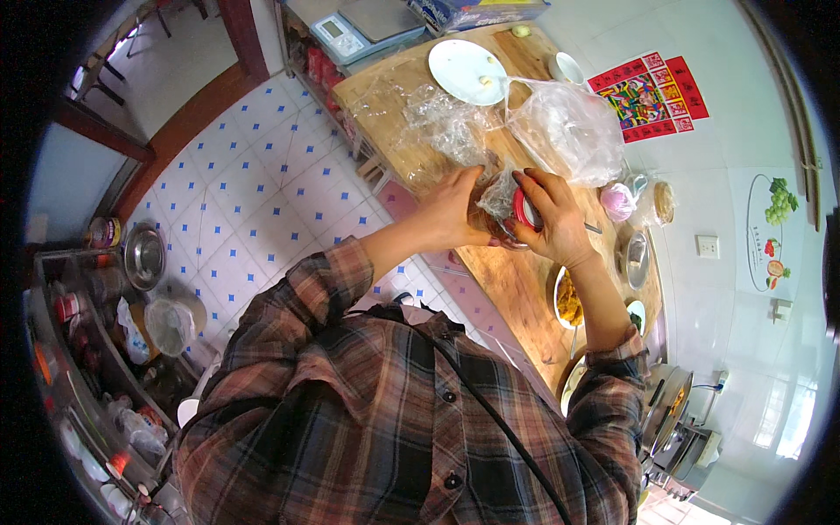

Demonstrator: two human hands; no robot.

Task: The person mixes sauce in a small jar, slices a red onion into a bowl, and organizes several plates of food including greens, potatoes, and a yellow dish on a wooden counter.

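Observation:
Over the wooden worktop, my left hand holds a glass jar from its left side. My right hand grips the jar's red-rimmed lid from the right. Clear plastic film is bunched between the lid and my left hand. The lid looks tilted, and whether it is seated on the jar cannot be told. My fingers hide much of the jar. Crumpled clear film lies beyond my hands, beside a filled white plastic bag.
A white oval plate, a small white bowl and a kitchen scale are at the far end. Nearer me are a dish of orange-brown food and a metal dish. A pot stands at lower right.

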